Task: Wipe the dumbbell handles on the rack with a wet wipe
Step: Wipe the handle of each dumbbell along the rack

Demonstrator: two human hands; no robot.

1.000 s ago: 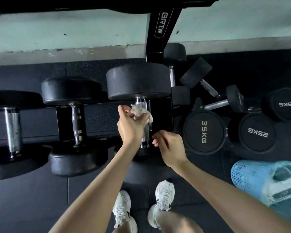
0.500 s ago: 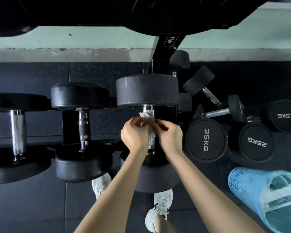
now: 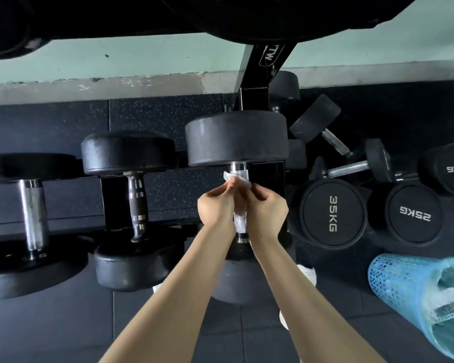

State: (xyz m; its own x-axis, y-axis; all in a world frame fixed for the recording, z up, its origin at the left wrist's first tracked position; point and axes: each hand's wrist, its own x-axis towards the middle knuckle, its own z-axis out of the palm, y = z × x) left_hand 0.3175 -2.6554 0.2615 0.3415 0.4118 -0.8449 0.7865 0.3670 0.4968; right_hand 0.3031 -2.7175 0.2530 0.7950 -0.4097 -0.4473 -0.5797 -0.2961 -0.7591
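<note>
Far to the left of the grip, a dumbbell with a thick chrome bar point(image 3: 34, 213) lay across the rack point(image 3: 262, 72). Between it and the hands sat a second dumbbell with a dark knurled bar point(image 3: 136, 205), well apart from the left hand.

The left hand point(image 3: 216, 205) was curled, its thumb and fingertips pinching the wet wipe point(image 3: 233, 178) from the left side. The wipe was bunched against the upper part of the handle point(image 3: 240, 224) of the third dumbbell point(image 3: 236, 138), just below that dumbbell's far head. A stretch of bare knurled chrome showed below the hands, between the two wrists. The right hand point(image 3: 269, 208) was curled as well, its fingertips closed on the wipe from the right, so both hands were clamped on the same cloth around the bar, their knuckles nearly touching.

To the right of the grip, on the floor, stood a dumbbell marked 35KG point(image 3: 333, 213), and just beyond it one marked 25KG point(image 3: 414, 216). Smaller dumbbells point(image 3: 351, 167) lay tumbled behind these. Farther right and nearer the person lay a blue mesh basket point(image 3: 393, 284), tipped on its side. A white shoe point(image 3: 308, 275) showed beneath the right forearm.
</note>
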